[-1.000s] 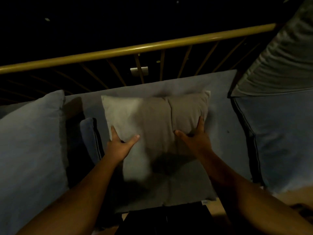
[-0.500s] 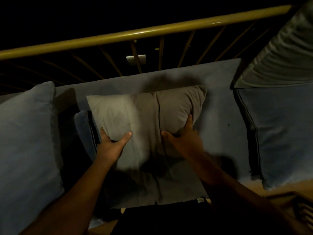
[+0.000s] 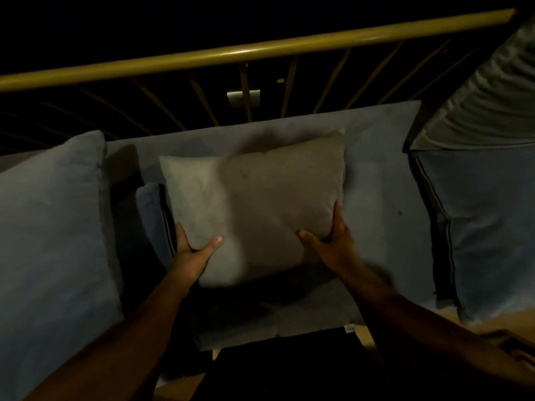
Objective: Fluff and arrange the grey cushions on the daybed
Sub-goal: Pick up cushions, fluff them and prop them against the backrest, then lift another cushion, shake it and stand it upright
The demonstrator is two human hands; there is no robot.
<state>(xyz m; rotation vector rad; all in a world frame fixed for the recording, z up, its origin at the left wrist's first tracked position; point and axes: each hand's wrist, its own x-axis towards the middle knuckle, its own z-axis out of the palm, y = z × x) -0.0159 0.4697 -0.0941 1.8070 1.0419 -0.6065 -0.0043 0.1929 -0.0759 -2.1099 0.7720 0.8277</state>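
A pale grey square cushion [image 3: 254, 204] is held up in the middle of the daybed, its top leaning toward the back rail. My left hand [image 3: 192, 250] grips its lower left edge, thumb on the front face. My right hand [image 3: 333, 244] grips its lower right corner, fingers along the right side. Under it lies a flat grey cushion [image 3: 278, 319] on the blue-grey seat pad [image 3: 376, 204]. The lower edge of the held cushion is blurred.
A large blue cushion [image 3: 49, 244] stands at the left, a small blue one [image 3: 153, 221] wedged beside it. At the right a blue piped cushion [image 3: 486, 227] leans under a striped grey one [image 3: 489, 99]. A yellow rail [image 3: 260, 50] with slats runs behind.
The central crease in the cushion has gone and it now looks plump. Both hands moved apart to its lower corners and lifted it off the flat cushion below.
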